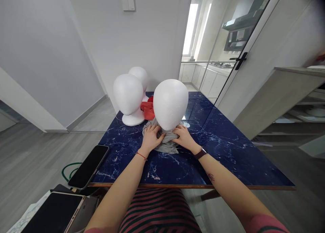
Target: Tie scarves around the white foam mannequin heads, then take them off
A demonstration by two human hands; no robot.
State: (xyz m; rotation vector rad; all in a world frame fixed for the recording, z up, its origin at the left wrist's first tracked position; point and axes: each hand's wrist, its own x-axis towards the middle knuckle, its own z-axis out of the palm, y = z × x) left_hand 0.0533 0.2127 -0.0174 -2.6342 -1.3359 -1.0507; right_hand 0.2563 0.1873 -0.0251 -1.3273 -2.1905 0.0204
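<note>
A white foam mannequin head point(170, 102) stands upright on the table in front of me. A grey scarf point(167, 146) lies bunched around its neck and base, one end spreading toward me on the tabletop. On the left side of the neck, my left hand point(151, 137) has its fingers closed on the scarf's folds. From the right, my right hand point(184, 136) pinches the cloth just below the head's chin area. The fingertips of both hands are partly hidden in the fabric.
Two more foam heads, a nearer one point(128, 94) and a farther one point(139, 75), stand at the back left, beside red cloth point(148, 110). A black phone point(88, 167) and a tablet point(52, 214) lie at the left of the blue marbled table point(228, 158). A glass door point(215, 33) stands behind.
</note>
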